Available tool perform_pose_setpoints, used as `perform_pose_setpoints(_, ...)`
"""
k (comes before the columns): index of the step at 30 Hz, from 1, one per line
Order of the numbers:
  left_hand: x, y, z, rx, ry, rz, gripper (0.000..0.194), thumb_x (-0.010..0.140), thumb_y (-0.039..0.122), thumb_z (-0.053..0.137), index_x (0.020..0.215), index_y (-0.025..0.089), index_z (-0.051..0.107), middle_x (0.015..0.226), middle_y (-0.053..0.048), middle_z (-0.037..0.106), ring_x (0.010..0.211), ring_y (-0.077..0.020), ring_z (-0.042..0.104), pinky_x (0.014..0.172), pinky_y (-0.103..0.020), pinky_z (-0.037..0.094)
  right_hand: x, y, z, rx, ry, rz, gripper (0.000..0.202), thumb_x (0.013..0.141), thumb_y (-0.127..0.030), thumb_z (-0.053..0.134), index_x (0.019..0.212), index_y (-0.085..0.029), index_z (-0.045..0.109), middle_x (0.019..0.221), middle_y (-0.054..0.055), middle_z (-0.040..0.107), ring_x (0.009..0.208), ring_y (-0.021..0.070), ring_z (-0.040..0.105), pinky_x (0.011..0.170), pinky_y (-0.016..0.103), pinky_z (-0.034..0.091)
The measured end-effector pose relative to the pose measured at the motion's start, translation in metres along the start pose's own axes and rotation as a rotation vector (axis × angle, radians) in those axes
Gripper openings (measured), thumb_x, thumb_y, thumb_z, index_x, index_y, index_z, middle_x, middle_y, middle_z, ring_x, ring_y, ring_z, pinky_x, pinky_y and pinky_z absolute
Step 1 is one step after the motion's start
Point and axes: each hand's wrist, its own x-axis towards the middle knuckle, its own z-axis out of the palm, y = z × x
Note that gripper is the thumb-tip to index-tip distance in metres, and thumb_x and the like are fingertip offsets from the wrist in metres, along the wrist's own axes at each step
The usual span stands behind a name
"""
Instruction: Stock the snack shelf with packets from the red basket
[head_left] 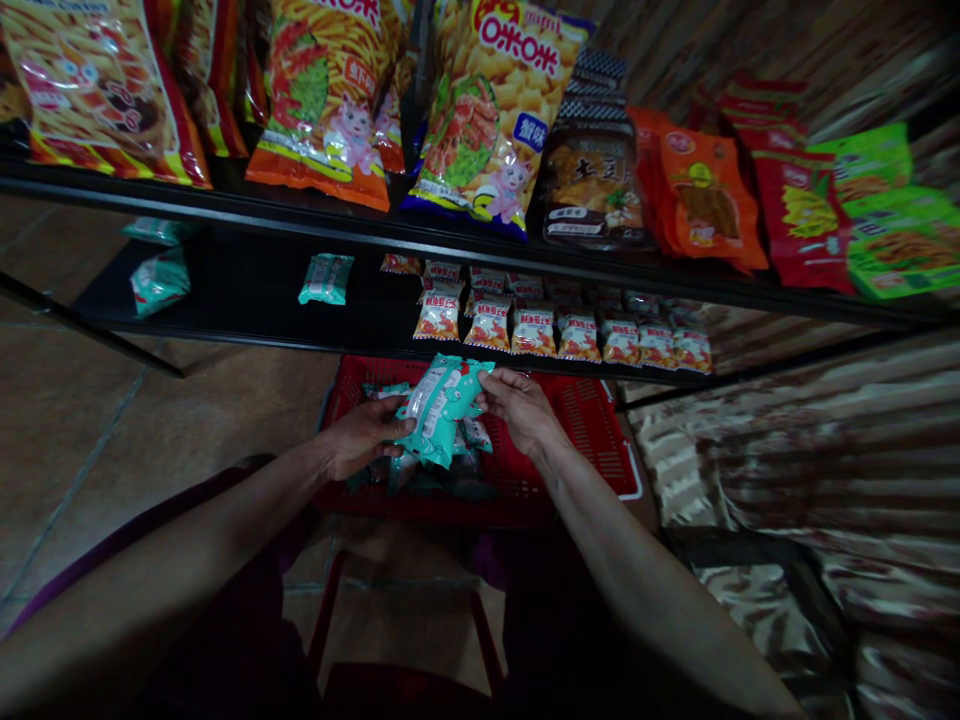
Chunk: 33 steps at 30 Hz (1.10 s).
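A teal snack bag (442, 405) is held tilted over the red basket (592, 420), between a person's two hands. The left hand (367, 438) has its grip closed on the bag's left edge, thumb on top; the right hand (523, 408) has a narrow grip, pinching the bag's upper right corner. Whether the bag touches the packets (405, 475) in the basket below it cannot be told.

Just beyond the basket runs a black lower shelf (255, 300). There, one teal bag (326, 278) lies beyond the basket and slightly to its left, two more (161, 280) farther left, and rows of small orange-and-white bags (534, 330) directly beyond it.

Above the basket's far side, an upper shelf (214, 208) carries large snack bags (322, 110), a brown pack (596, 185) and, toward the basket's right, orange (709, 190), red (799, 220) and green packets (904, 240). Tiled floor (75, 420) spreads left of the basket; shiny, rumpled cloth (750, 430) hangs to its right.
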Motion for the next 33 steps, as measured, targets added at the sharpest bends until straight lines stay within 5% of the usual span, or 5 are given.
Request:
perform_pose_setpoints(7, 0.004, -0.005, 0.004, -0.060, 0.054, 0.032, 0.046, 0.061, 0.017, 0.080, 0.104, 0.017, 0.064, 0.088, -0.003, 0.066, 0.068, -0.0107, 0.059, 0.057, -0.021, 0.044, -0.005, 0.006, 0.008, 0.060, -0.001, 0.058, 0.041, 0.051, -0.045, 0.082, 0.075, -0.020, 0.060, 0.070, -0.004, 0.063, 0.062, 0.0082, 0.059, 0.059, 0.020, 0.049)
perform_pose_setpoints(14, 0.006, -0.011, 0.010, -0.219, 0.160, 0.172, 0.040, 0.062, 0.014, 0.078, 0.098, 0.017, 0.062, 0.088, -0.002, 0.066, 0.071, -0.0111, 0.059, 0.064, -0.023, 0.046, -0.028, 0.019, 0.029, -0.035, -0.190, 0.220, 0.045, 0.058, -0.048, 0.079, 0.088, -0.021, 0.059, 0.083, 0.000, 0.065, 0.070, 0.0138, 0.065, 0.064, 0.029, 0.056)
perform_pose_setpoints(20, 0.008, -0.014, 0.014, -0.227, 0.186, 0.179, 0.039, 0.067, 0.013, 0.073, 0.103, 0.016, 0.059, 0.097, -0.005, 0.065, 0.076, -0.0123, 0.061, 0.070, -0.026, 0.048, -0.029, 0.037, 0.039, -0.048, -0.081, 0.058, 0.053, 0.051, -0.047, 0.081, 0.086, -0.021, 0.050, 0.066, -0.007, 0.060, 0.054, 0.0122, 0.063, 0.055, 0.026, 0.053)
perform_pose_setpoints(33, 0.010, -0.015, 0.013, -0.158, 0.219, 0.200, 0.048, 0.063, 0.015, 0.074, 0.107, 0.018, 0.055, 0.099, -0.004, 0.065, 0.073, -0.0132, 0.063, 0.070, -0.028, 0.051, -0.022, 0.046, 0.033, -0.193, -0.091, -0.107, 0.040, 0.065, -0.046, 0.068, 0.090, -0.022, 0.049, 0.066, -0.006, 0.056, 0.052, 0.0094, 0.050, 0.052, 0.024, 0.042)
